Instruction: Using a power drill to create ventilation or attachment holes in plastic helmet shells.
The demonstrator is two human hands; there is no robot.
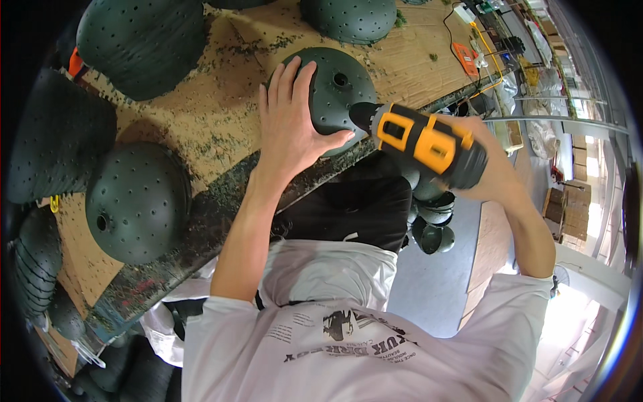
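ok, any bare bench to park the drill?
Bare board lies between the dome under the left hand and the dome at the far left, littered with shavings. Another patch beyond the held dome, toward the orange tool. Left edge is crowded with stacked domes. Right hand holds the drill.

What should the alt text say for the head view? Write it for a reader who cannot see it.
A person's left hand presses on a dark green perforated dome at a workbench edge, while the right hand aims a yellow-and-black cordless drill at its side. More domes and stacked domes surround it.
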